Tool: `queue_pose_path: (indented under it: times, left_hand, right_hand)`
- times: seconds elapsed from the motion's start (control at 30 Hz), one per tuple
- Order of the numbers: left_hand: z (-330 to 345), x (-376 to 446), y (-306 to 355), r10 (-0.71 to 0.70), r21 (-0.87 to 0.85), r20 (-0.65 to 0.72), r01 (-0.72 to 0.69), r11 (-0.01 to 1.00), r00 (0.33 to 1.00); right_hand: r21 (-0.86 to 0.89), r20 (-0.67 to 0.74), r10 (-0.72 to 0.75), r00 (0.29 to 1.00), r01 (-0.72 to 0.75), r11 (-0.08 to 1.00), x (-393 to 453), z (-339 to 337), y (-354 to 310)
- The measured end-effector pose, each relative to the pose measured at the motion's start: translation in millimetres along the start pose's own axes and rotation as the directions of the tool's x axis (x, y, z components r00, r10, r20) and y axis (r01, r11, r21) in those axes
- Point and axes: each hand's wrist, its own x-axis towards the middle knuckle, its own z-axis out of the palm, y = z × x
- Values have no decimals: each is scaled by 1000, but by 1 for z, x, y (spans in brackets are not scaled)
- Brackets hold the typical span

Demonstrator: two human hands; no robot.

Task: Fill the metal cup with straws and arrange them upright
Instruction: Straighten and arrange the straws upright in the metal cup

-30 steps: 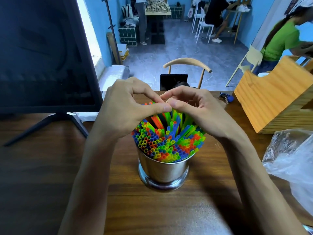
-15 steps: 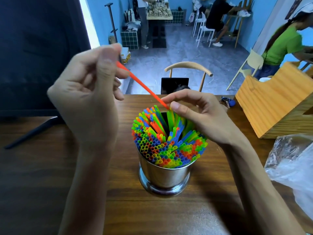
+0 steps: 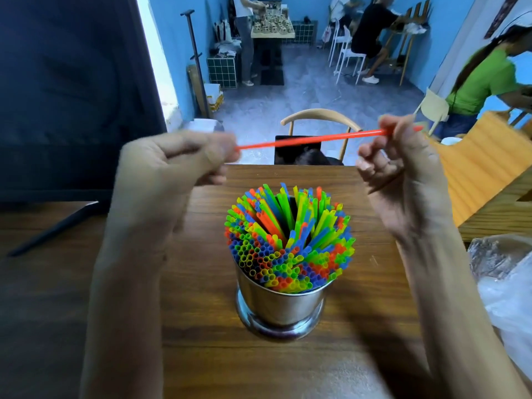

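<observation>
We see left hand (image 3: 169, 165) and right hand (image 3: 403, 174) raised above metal cup (image 3: 280, 305), each pinching one end of orange straw (image 3: 311, 140) held near-horizontal. Cup stands mid-table (image 3: 201, 355), packed with multicoloured straws (image 3: 289, 240). Monitor (image 3: 72, 96) at 10 o'clock, plastic bag (image 3: 506, 286) at 3 o'clock, wooden chair (image 3: 321, 118) at 12.

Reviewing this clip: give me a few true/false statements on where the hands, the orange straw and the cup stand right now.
1. Both hands hold one orange straw. True: left hand and right hand each pinch an end.
2. The straw stands upright in the metal cup. False: it lies roughly level above it.
3. The cup is empty. False: coloured straws pack it.
4. The cup stands on the wooden table. True.
</observation>
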Motion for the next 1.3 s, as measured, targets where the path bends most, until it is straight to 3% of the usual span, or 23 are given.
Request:
queue_pose_path:
  times: [0.07, 0.17, 0.27, 0.33, 0.4, 0.53, 0.67, 0.77, 0.87, 1.07, 1.2, 1.3]
  left_hand:
    - [1, -9, 3, -21, 125, 210, -6, 992, 977]
    - [12, -18, 3, -54, 258, 346, -39, 965, 937]
    - [16, -18, -4, -57, 409, 425, -136, 902, 904]
    - [16, -17, -5, -49, 426, 418, -148, 893, 907]
    - [19, -18, -7, -23, 421, 385, -153, 894, 923]
    - [25, -16, -12, 94, 387, 252, -189, 902, 963]
    - [27, -15, -11, 89, 414, 281, -204, 887, 956]
    - [28, -14, -15, 84, 445, 282, -208, 871, 956]
    - [29, -13, -14, 72, 463, 287, -204, 863, 955]
    - [32, -15, -11, 101, 453, 269, -218, 865, 958]
    - [39, -18, -9, 154, 433, 248, -252, 865, 956]
    - [45, -19, -10, 226, 416, 268, -324, 849, 936]
  right_hand:
    - [41, -66, -78, 995, 81, 996, -2, -1, -4]
    - [-146, -126, -263, 957, 244, 959, -6, 5, -6]
    - [-389, -24, -505, 863, 457, 800, -13, 10, -5]
    - [-477, 72, -581, 811, 539, 694, -19, 16, -3]
    - [-543, 190, -529, 827, 537, 645, -25, 21, 3]
    - [-753, 385, -172, 907, 416, 509, -22, 17, 16]
    - [-842, 272, -117, 955, 295, 452, -14, 6, 14]
    - [-934, 178, 88, 980, 140, 328, -8, -5, 8]
    - [-930, 166, 173, 971, 96, 354, -10, -3, 4]
    - [-855, 170, -114, 979, 204, 477, -15, 7, 10]
    - [-798, 251, -336, 908, 391, 458, -22, 15, 9]
    - [-728, 288, -393, 873, 467, 503, -27, 23, 14]
